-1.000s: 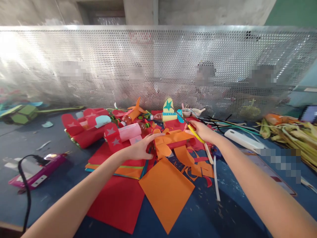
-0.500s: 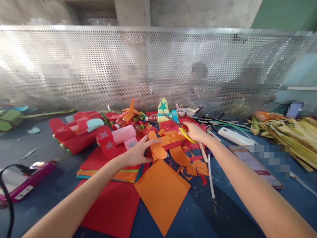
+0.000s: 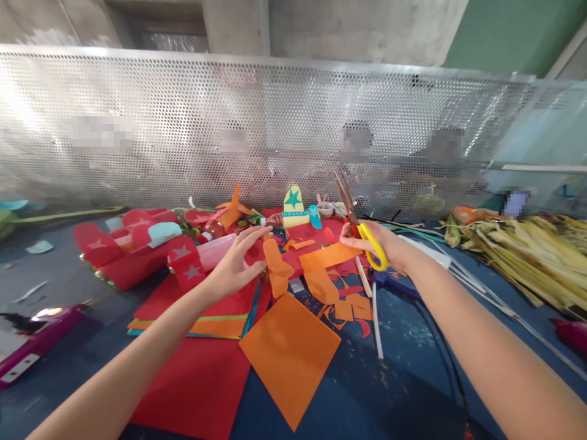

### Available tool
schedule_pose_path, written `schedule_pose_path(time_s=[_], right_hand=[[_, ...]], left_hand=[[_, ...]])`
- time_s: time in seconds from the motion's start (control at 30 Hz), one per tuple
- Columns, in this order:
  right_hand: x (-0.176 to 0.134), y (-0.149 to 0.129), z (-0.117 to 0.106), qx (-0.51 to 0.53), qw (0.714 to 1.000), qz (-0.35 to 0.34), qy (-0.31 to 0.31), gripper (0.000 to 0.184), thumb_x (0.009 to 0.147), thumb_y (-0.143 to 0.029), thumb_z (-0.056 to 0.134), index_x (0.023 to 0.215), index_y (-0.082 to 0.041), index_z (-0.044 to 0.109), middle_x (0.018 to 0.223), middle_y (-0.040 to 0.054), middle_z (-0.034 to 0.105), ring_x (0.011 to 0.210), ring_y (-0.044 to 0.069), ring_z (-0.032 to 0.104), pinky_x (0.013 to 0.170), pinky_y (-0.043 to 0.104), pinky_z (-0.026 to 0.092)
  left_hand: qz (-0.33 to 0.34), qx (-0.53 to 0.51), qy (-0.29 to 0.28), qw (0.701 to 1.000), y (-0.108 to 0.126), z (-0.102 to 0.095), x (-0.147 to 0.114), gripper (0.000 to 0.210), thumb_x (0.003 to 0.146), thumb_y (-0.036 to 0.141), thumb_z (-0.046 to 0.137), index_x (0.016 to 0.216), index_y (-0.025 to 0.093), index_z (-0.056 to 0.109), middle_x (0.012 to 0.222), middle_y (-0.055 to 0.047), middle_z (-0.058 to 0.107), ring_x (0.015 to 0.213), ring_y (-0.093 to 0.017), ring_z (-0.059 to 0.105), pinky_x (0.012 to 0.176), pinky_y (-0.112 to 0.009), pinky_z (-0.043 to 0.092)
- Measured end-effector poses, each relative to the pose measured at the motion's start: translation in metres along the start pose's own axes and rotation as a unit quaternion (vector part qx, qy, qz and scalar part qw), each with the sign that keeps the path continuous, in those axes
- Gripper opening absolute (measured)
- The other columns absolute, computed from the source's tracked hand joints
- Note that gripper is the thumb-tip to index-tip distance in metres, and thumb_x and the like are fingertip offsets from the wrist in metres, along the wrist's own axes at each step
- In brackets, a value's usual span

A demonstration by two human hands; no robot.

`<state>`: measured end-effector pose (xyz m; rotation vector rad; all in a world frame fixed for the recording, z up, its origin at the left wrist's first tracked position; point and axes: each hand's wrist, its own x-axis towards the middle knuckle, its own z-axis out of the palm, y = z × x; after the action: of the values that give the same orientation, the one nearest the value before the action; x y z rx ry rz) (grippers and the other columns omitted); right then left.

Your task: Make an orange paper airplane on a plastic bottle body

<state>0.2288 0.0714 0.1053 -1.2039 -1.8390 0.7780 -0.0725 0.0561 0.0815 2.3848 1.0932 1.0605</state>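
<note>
My right hand (image 3: 389,244) holds scissors (image 3: 373,247) with yellow handles, their blades pointing up and away. An orange paper strip (image 3: 328,256) runs leftward from its fingertips, seemingly pinched there too. With fingers spread, my left hand (image 3: 238,263) hovers beside a rounded orange cutout (image 3: 276,269); I see nothing in it. A square orange sheet (image 3: 291,360) lies cornerwise in front, and orange scraps (image 3: 353,305) are scattered to its right. Under my left forearm are a paper stack (image 3: 183,305) and a large red sheet (image 3: 197,379).
Red star-decorated paper pieces (image 3: 123,256) stand on the left, behind a magenta power strip (image 3: 46,342). A dark blue tool (image 3: 394,284) with a cord lies below my right wrist. Dried husks (image 3: 518,256) are at far right. A perforated metal panel (image 3: 298,128) spans the back.
My right hand has moved right with the scissors, whose blades have swung upward. My left hand has drawn back leftward from the orange cutout. The phone is now out of sight near my right forearm.
</note>
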Motion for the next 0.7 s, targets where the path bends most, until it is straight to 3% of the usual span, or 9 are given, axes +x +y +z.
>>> schedule_pose_path(time_s=[0.1, 0.23, 0.3, 0.37, 0.47, 0.57, 0.63, 0.7], right_hand=[[-0.023, -0.024, -0.009, 0.026, 0.999, -0.01, -0.038, 0.025, 0.066, -0.04, 0.07, 0.074, -0.021, 0.057, 0.075, -0.0012, 0.058, 0.072, 0.016, 0.054, 0.073, 0.031, 0.043], [-0.043, -0.049, -0.003, 0.046, 0.997, 0.001, -0.059, 0.029, 0.066, -0.04, 0.072, 0.073, -0.021, 0.052, 0.076, -0.0014, 0.058, 0.071, 0.014, 0.054, 0.072, 0.03, 0.044], [-0.048, -0.05, 0.003, 0.04, 0.998, 0.012, -0.036, 0.032, 0.065, -0.042, 0.073, 0.073, -0.021, 0.05, 0.074, -0.0022, 0.057, 0.069, 0.014, 0.054, 0.073, 0.03, 0.044], [-0.054, -0.043, 0.008, 0.06, 0.998, 0.026, 0.012, 0.036, 0.066, -0.048, 0.072, 0.073, -0.022, 0.048, 0.072, -0.0033, 0.054, 0.068, 0.014, 0.054, 0.073, 0.031, 0.045], [-0.065, -0.02, 0.013, 0.178, 0.982, 0.048, 0.044, 0.042, 0.074, -0.063, 0.058, 0.077, -0.024, 0.043, 0.071, -0.0034, 0.052, 0.065, 0.015, 0.056, 0.071, 0.032, 0.048], [-0.08, -0.001, 0.017, 0.285, 0.955, 0.071, -0.047, 0.054, 0.072, -0.078, 0.042, 0.078, -0.025, 0.043, 0.072, -0.0004, 0.051, 0.059, 0.015, 0.051, 0.067, 0.034, 0.05], [-0.09, 0.003, 0.019, 0.243, 0.964, 0.071, -0.077, 0.055, 0.072, -0.078, 0.045, 0.085, -0.024, 0.048, 0.072, -0.0011, 0.048, 0.058, 0.014, 0.048, 0.07, 0.034, 0.05], [-0.098, 0.001, 0.022, 0.148, 0.985, 0.057, -0.07, 0.061, 0.073, -0.079, 0.039, 0.09, -0.022, 0.052, 0.07, -0.0007, 0.047, 0.056, 0.014, 0.046, 0.066, 0.033, 0.051]], left_hand=[[-0.003, -0.033, 0.052, 0.998, 0.033, 0.004, 0.004, 0.039, 0.086, 0.036, 0.05, 0.122, 0.02, 0.054, 0.13, -0.01, 0.054, 0.125, -0.026, 0.045, 0.108, -0.043, 0.033], [-0.031, -0.088, -0.087, 0.992, 0.079, 0.026, 0.009, 0.042, 0.078, 0.043, 0.062, 0.115, 0.023, 0.06, 0.12, -0.005, 0.063, 0.11, -0.025, 0.057, 0.094, -0.036, 0.045], [-0.065, -0.113, -0.136, 0.982, 0.09, 0.04, 0.013, 0.027, 0.081, 0.04, 0.058, 0.097, 0.021, 0.068, 0.093, -0.001, 0.071, 0.085, -0.019, 0.063, 0.076, -0.03, 0.049], [-0.091, -0.158, -0.166, 0.969, 0.093, 0.049, 0.017, 0.024, 0.083, 0.035, 0.055, 0.076, 0.015, 0.068, 0.069, 0.0, 0.067, 0.065, -0.014, 0.06, 0.06, -0.025, 0.045], [-0.136, -0.251, -0.119, 0.951, 0.086, 0.051, 0.024, 0.016, 0.079, 0.029, 0.06, 0.076, 0.015, 0.068, 0.073, 0.0, 0.068, 0.067, -0.013, 0.061, 0.06, -0.022, 0.044], [-0.196, -0.319, -0.065, 0.925, 0.078, 0.042, 0.03, 0.016, 0.077, 0.03, 0.063, 0.079, 0.016, 0.069, 0.078, -0.002, 0.071, 0.069, -0.014, 0.063, 0.063, -0.023, 0.046], [-0.219, -0.347, -0.038, 0.911, 0.075, 0.034, 0.032, 0.018, 0.077, 0.033, 0.064, 0.081, 0.016, 0.069, 0.077, -0.002, 0.071, 0.065, -0.012, 0.062, 0.061, -0.023, 0.046], [-0.226, -0.362, -0.012, 0.904, 0.073, 0.028, 0.033, 0.019, 0.077, 0.033, 0.065, 0.081, 0.016, 0.069, 0.075, -0.002, 0.071, 0.061, -0.011, 0.06, 0.059, -0.022, 0.044]])
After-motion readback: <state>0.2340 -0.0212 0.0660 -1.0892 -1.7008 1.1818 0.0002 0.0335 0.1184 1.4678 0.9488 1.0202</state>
